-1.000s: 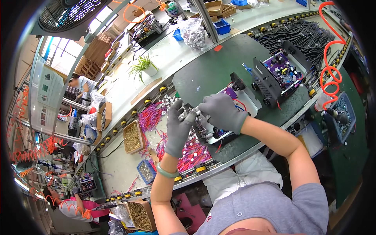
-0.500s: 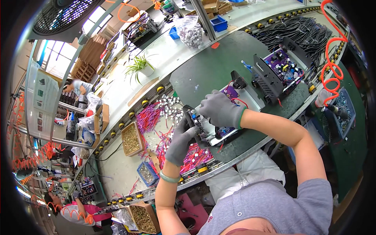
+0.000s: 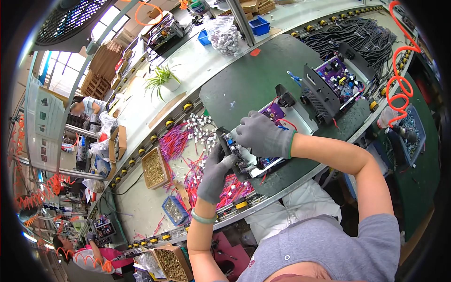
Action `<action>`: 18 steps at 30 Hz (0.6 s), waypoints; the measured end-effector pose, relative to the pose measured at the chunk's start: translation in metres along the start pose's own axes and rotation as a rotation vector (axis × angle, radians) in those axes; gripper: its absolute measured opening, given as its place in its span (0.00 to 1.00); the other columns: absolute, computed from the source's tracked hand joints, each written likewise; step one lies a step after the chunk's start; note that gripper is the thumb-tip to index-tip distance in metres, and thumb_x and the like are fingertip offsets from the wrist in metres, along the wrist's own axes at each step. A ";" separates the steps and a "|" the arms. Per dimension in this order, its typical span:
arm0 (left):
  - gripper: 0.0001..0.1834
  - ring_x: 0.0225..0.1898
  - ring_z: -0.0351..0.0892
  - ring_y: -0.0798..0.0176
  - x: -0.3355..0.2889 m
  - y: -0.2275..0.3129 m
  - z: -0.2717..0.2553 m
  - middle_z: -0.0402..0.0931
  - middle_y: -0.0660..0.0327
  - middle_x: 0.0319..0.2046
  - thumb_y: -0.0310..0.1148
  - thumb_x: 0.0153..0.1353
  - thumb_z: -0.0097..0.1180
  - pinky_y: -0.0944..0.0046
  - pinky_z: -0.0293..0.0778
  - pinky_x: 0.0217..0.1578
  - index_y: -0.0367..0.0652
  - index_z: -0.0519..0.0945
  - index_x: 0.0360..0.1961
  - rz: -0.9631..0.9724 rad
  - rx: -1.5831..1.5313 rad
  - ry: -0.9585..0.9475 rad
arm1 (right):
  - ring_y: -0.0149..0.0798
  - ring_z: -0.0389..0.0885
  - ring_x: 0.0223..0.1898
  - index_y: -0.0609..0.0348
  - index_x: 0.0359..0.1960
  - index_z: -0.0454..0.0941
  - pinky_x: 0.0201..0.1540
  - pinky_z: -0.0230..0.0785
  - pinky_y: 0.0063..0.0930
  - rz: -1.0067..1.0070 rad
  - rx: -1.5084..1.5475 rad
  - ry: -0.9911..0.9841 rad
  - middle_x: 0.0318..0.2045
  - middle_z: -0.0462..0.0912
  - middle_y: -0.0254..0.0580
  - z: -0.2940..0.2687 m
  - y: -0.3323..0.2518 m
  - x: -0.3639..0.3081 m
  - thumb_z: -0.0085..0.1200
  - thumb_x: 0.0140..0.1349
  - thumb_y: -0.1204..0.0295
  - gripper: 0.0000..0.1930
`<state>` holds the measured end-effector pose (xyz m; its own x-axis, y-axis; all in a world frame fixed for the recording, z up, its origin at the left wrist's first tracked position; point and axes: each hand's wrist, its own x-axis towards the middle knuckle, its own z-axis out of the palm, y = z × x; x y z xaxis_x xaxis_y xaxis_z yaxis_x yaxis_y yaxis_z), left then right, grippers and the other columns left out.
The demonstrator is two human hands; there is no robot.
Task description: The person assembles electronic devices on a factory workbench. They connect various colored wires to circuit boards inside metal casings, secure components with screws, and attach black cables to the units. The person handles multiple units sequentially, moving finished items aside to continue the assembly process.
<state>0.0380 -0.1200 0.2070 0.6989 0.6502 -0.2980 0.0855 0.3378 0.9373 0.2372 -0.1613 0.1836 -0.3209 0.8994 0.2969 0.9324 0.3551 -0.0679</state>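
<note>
Beneath right hand (gloved), open chassis

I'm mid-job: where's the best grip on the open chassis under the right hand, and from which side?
Probably the black panel at the left end of the open chassis, coming from the left. It stands up like a plate, offering an edge to pinch, and the left hand is beside it. Avoid reaching inside, where the purple circuit board sits exposed.
</note>
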 end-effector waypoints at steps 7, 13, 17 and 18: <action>0.31 0.52 0.77 0.62 0.008 -0.015 -0.008 0.76 0.55 0.52 0.30 0.59 0.55 0.59 0.74 0.55 0.32 0.68 0.64 0.045 0.096 0.033 | 0.42 0.83 0.40 0.53 0.31 0.83 0.48 0.68 0.38 0.011 0.037 -0.313 0.32 0.84 0.38 -0.009 0.000 0.015 0.59 0.47 0.73 0.08; 0.32 0.54 0.76 0.60 0.008 -0.021 -0.013 0.75 0.53 0.54 0.30 0.59 0.56 0.59 0.73 0.56 0.32 0.67 0.65 0.016 0.049 0.009 | 0.43 0.83 0.41 0.53 0.29 0.84 0.50 0.69 0.40 0.034 0.091 -0.237 0.34 0.84 0.41 -0.001 -0.004 0.013 0.59 0.49 0.73 0.05; 0.31 0.56 0.76 0.58 0.000 -0.011 0.002 0.74 0.51 0.56 0.32 0.62 0.57 0.58 0.72 0.58 0.30 0.66 0.65 0.081 0.097 0.142 | 0.44 0.83 0.42 0.53 0.35 0.84 0.48 0.70 0.39 0.015 0.052 -0.180 0.34 0.84 0.39 -0.014 0.002 0.008 0.61 0.50 0.72 0.09; 0.30 0.57 0.76 0.57 -0.003 -0.014 0.007 0.74 0.50 0.56 0.33 0.63 0.56 0.57 0.72 0.59 0.30 0.66 0.64 0.207 0.148 0.182 | 0.44 0.83 0.42 0.53 0.38 0.83 0.48 0.70 0.39 0.022 0.064 -0.069 0.34 0.83 0.38 -0.018 0.005 -0.002 0.61 0.51 0.71 0.11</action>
<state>0.0399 -0.1317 0.1965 0.5746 0.8106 -0.1131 0.0666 0.0914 0.9936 0.2452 -0.1654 0.1994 -0.3133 0.9219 0.2280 0.9274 0.3487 -0.1353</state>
